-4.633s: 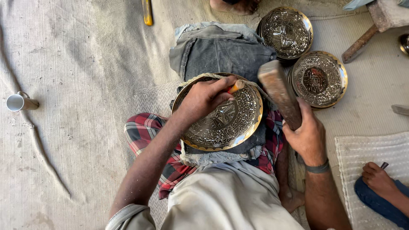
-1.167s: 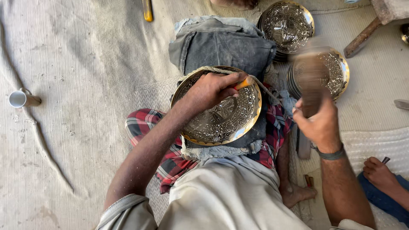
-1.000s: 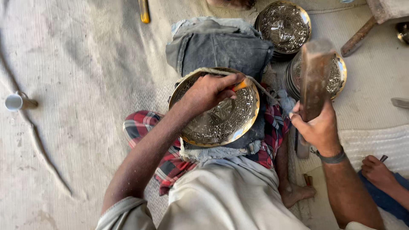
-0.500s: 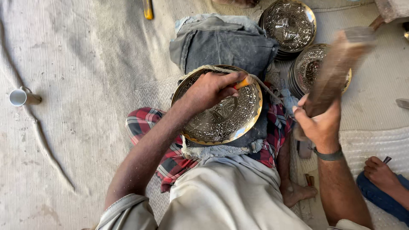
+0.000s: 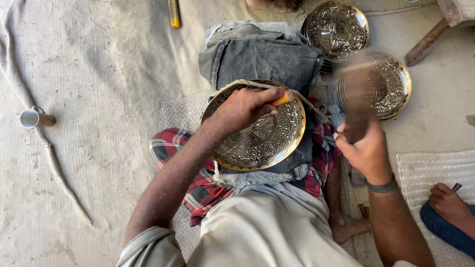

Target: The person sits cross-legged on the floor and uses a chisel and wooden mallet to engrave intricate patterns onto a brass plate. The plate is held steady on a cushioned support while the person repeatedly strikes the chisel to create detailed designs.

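The left hand [image 5: 242,110] has its fingers tight on a small orange-tipped punch [image 5: 283,98] on the patterned brass plate [image 5: 257,131] in the lap, and the right hand [image 5: 365,151], fingers tight on a blurry mallet [image 5: 357,96], could miss and hit those fingers.

You have no packages or labels before you. No signs or screens appear in your view.

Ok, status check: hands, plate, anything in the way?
Left hand grips an orange-handled tool on the engraved plate. Right hand holds a blurred wooden mallet, raised. Plate rests in the lap. Nothing blocking.
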